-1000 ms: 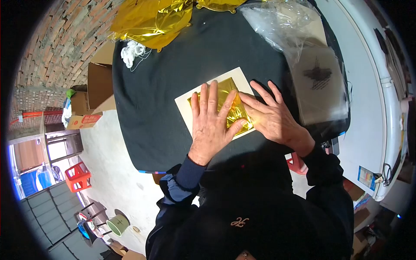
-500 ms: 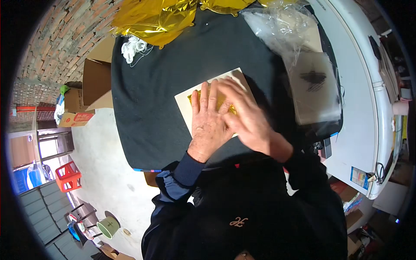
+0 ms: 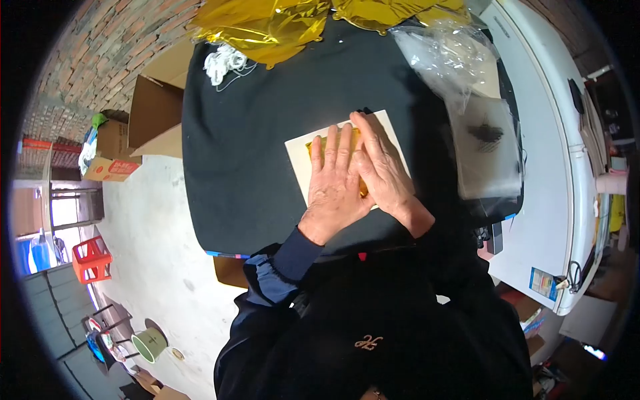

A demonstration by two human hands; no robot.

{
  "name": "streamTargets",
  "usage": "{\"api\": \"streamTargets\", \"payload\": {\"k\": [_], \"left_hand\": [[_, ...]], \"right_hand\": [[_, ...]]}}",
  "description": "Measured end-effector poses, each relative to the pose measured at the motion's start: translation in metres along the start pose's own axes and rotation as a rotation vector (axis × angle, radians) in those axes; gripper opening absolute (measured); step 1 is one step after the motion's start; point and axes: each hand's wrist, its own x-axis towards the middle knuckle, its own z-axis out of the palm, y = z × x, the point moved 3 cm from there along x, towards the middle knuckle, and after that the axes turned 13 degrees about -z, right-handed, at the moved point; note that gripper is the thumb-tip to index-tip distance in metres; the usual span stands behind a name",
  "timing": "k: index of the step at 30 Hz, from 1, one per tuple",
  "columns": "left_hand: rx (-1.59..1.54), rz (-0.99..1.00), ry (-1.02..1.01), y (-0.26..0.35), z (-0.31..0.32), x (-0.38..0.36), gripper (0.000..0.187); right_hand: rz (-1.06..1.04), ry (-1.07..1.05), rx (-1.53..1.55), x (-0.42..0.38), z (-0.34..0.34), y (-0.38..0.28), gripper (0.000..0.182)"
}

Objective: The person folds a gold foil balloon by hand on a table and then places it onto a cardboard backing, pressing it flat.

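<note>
A pale square board (image 3: 298,155) lies tilted on the black cloth, with a folded piece of gold foil (image 3: 363,187) on it, mostly covered by my hands. My left hand (image 3: 334,180) rests flat on the foil, palm down, its fingers extended and slightly spread. Beside it, my right hand (image 3: 387,175) lies over the right part of the foil and board, fingers stretched out, its thumb side touching the left hand.
Gold foil sheets (image 3: 267,30) and white string (image 3: 225,63) lie at the cloth's far edge. Clear plastic wrapping (image 3: 453,57) and a stack of clear bags (image 3: 489,160) are on the right. Cardboard boxes (image 3: 155,113) stand at the left.
My right hand has come down onto the foil and board from a raised, blurred position over the left hand. My left hand stays flat on the foil. The whole view has shifted slightly.
</note>
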Motion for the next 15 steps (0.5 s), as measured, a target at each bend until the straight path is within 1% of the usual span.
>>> {"api": "streamTargets", "payload": {"k": [2,4,5,6,8,10,12,13,15], "left_hand": [[-0.077,0.009,0.028,-0.003,-0.001,-0.001,0.087],[-0.144,0.046,0.072,-0.006,-0.006,-0.002,0.085],[-0.233,0.032,0.103,-0.01,-0.011,-0.006,0.08],[-0.262,-0.011,0.125,-0.015,-0.021,-0.01,0.077],[-0.319,-0.103,0.171,-0.032,-0.041,-0.024,0.072],[-0.395,-0.247,0.205,-0.05,-0.058,-0.045,0.054],[-0.212,-0.285,0.2,-0.057,-0.072,-0.068,0.043],[-0.202,-0.275,0.203,-0.054,-0.078,-0.075,0.035],[-0.166,-0.233,0.173,-0.05,-0.072,-0.089,0.035]], "right_hand": [[-0.035,-0.012,-0.092,0.0,0.004,0.002,0.063],[-0.046,-0.024,-0.096,0.001,0.004,0.004,0.062],[-0.083,-0.022,-0.119,0.001,0.004,0.006,0.064],[-0.119,-0.024,-0.139,0.001,0.006,0.009,0.067],[-0.159,-0.043,-0.174,0.003,0.008,0.002,0.066],[-0.179,-0.073,-0.192,0.002,0.014,0.006,0.062],[-0.215,-0.151,-0.298,0.002,0.016,0.006,0.058],[-0.234,-0.191,-0.351,0.002,0.018,0.006,0.056],[-0.252,-0.209,-0.401,0.002,0.022,0.006,0.053]]}}
